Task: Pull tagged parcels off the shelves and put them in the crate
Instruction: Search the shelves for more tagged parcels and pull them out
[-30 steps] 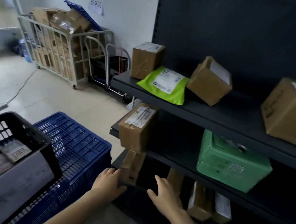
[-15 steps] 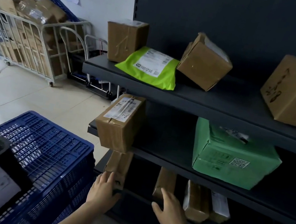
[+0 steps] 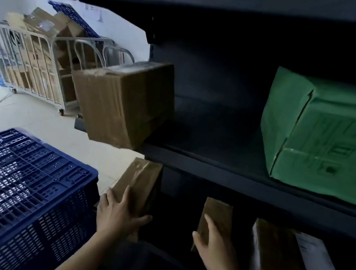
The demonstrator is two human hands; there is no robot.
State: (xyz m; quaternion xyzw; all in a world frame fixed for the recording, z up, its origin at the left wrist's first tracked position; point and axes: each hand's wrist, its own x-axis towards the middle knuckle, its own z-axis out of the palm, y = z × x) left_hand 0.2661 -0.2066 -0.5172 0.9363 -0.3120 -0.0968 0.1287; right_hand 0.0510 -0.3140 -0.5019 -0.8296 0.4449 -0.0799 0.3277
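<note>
On the lowest shelf two slim brown parcels stand upright. My left hand [image 3: 118,215] grips the left one [image 3: 141,182] at the shelf's end, fingers up its side and thumb across its front. My right hand [image 3: 212,247] holds the second slim parcel [image 3: 217,216] from the front, thumb along its left edge. To the right on that shelf lies a brown box with a white label [image 3: 287,264]. On the shelf above, a brown carton [image 3: 123,103] overhangs the left end and a green parcel [image 3: 325,139] sits to the right. The blue crate [image 3: 23,192] stands on the left.
The dark metal shelving [image 3: 214,166] fills the right of the view. At the back left a wire roll cage [image 3: 27,64] is full of cardboard boxes. A cable runs across the pale tiled floor [image 3: 24,115].
The view has dropped and closed in on the lower shelves. Both hands have reached further in and now hold the two slim upright parcels. The black bin at the left has left the view.
</note>
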